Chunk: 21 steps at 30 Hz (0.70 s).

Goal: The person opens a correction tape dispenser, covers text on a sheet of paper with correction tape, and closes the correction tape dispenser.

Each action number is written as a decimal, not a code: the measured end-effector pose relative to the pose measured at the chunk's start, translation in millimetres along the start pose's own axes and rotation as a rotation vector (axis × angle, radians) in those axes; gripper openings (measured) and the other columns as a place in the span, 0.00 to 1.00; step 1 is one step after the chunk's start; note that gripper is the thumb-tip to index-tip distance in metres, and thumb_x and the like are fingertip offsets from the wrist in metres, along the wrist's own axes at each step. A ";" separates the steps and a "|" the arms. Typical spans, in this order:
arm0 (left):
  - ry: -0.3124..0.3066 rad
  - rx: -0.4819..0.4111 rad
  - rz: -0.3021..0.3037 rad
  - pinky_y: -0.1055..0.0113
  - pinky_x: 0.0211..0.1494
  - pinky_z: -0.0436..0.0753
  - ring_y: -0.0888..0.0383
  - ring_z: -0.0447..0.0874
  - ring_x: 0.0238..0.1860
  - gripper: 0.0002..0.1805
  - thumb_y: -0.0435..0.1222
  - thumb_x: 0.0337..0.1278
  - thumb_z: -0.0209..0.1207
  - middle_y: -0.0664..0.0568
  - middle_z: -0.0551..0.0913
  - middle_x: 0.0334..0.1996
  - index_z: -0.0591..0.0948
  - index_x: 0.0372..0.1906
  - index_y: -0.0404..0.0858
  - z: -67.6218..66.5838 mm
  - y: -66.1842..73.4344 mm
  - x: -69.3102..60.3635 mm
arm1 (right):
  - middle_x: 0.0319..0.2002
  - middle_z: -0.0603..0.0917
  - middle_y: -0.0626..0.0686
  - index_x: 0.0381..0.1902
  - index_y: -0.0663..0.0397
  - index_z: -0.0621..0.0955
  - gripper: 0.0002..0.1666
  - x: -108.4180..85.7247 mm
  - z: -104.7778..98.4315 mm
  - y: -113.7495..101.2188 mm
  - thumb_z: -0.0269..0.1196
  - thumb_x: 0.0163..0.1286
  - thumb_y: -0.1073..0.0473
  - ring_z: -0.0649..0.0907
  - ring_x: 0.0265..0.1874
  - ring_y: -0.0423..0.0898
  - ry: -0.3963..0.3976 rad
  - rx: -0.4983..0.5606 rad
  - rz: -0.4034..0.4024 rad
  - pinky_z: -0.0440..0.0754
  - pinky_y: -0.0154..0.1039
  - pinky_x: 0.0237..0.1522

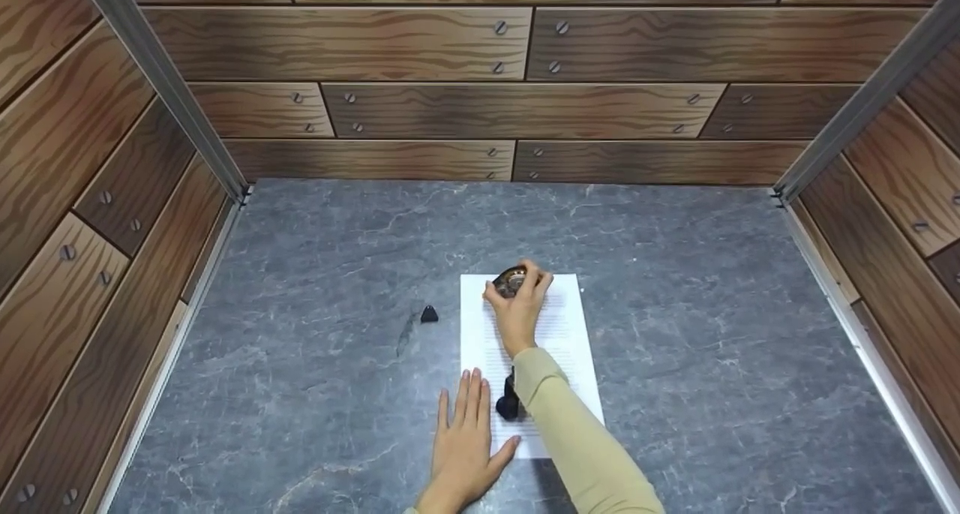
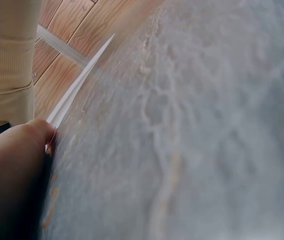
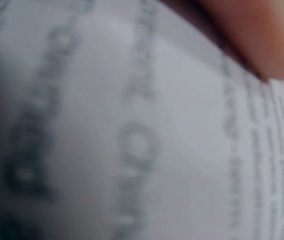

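A printed sheet of paper (image 1: 480, 326) lies on the grey marbled surface. Near its top edge my right hand (image 1: 519, 315) grips a dark, rounded object with a glossy brown-orange face (image 1: 513, 280), thumb on one side and fingers on the other. Its exact kind is unclear. My left hand (image 1: 465, 446) lies flat with straight fingers across the sheet's lower left edge. In the left wrist view, part of the left hand (image 2: 17, 150) touches the paper (image 2: 77, 92), seen edge-on. The right wrist view shows blurred print on the paper (image 3: 182, 125) and one fingertip (image 3: 272, 55).
A small black pointed object (image 1: 428, 314) stands left of the sheet, beside a dark smudge. Another black item (image 1: 508, 405) shows by the right sleeve's cuff; whether it rests on the paper cannot be told. Wood-patterned walls (image 1: 420, 109) enclose the surface.
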State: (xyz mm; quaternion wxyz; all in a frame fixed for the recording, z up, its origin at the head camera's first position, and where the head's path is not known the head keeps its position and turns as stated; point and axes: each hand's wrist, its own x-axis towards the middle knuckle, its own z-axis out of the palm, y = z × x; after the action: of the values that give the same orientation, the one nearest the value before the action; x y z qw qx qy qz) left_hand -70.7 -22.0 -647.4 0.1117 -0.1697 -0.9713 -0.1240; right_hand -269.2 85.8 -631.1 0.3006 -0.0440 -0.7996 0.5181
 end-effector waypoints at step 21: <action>-0.009 0.009 -0.005 0.43 0.74 0.53 0.46 0.49 0.77 0.49 0.67 0.65 0.43 0.40 0.54 0.77 0.61 0.75 0.31 -3.1 2.0 2.2 | 0.55 0.63 0.64 0.60 0.60 0.70 0.38 2.2 -0.7 -3.6 0.75 0.54 0.65 0.75 0.53 0.62 0.000 0.007 0.037 0.81 0.52 0.51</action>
State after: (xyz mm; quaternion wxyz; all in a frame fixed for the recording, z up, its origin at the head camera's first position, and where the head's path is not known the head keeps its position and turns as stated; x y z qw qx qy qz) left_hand -71.4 -20.4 -643.5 0.1075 -0.1672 -0.9728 -0.1191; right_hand -269.7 85.5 -626.8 0.2912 -0.0580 -0.7968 0.5263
